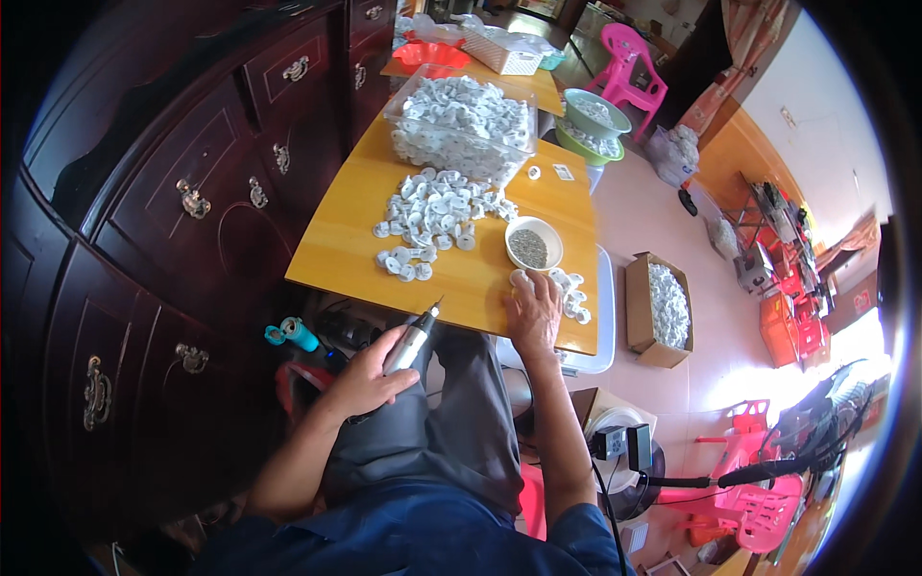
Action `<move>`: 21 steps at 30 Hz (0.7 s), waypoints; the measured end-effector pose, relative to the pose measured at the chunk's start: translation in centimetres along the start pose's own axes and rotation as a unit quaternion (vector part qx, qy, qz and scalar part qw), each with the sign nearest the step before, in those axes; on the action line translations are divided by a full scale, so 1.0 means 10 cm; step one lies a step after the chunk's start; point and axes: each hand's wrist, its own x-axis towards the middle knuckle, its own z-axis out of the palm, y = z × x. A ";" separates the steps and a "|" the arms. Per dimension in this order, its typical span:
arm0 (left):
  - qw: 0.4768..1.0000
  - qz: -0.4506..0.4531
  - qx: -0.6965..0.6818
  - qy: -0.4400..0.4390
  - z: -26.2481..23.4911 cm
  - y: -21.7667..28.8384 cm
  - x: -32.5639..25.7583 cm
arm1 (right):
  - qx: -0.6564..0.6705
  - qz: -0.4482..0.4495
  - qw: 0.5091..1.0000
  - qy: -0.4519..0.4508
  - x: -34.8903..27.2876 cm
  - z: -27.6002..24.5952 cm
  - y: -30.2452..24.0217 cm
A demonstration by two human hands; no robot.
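- Head view, far left: dark wooden cabinet (192, 192) with metal drawer handles, running along the table's left side.
- Blue-teal bottle (293, 333) on the floor under the table edge.
- Left hand (370, 379) closed around a grey pen-shaped power tool (411, 341), tip pointing up toward the table edge, held over the lap.
- Yellow wooden table (336, 245); loose heap of small white rings (434, 216) at its middle, clear tub (461, 120) full of them behind.
- White bowl (534, 243) of grey bits just right of the heap.
- Right hand (534, 312) palm-down at the near table edge, fingers loosely curled over a small pile of white pieces (569, 291); actual grip can't tell.
- Cardboard box (659, 312) of white pieces on the floor, right.
- Pink plastic chair (629, 62), far back.
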 end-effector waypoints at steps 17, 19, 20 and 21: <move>1.000 -0.010 -0.018 -0.014 0.03 0.09 0.01 | -0.043 0.023 0.998 -0.037 0.04 -0.04 0.26; 1.000 -0.017 -0.013 -0.008 0.05 0.11 0.00 | -0.050 0.061 0.995 -0.067 0.06 -0.05 0.26; 1.000 -0.016 -0.013 -0.018 0.05 0.11 0.00 | -0.056 0.068 0.994 -0.065 0.06 -0.05 0.26; 1.000 -0.018 -0.017 -0.013 0.05 0.11 0.00 | -0.051 0.068 0.995 -0.047 0.07 -0.07 0.25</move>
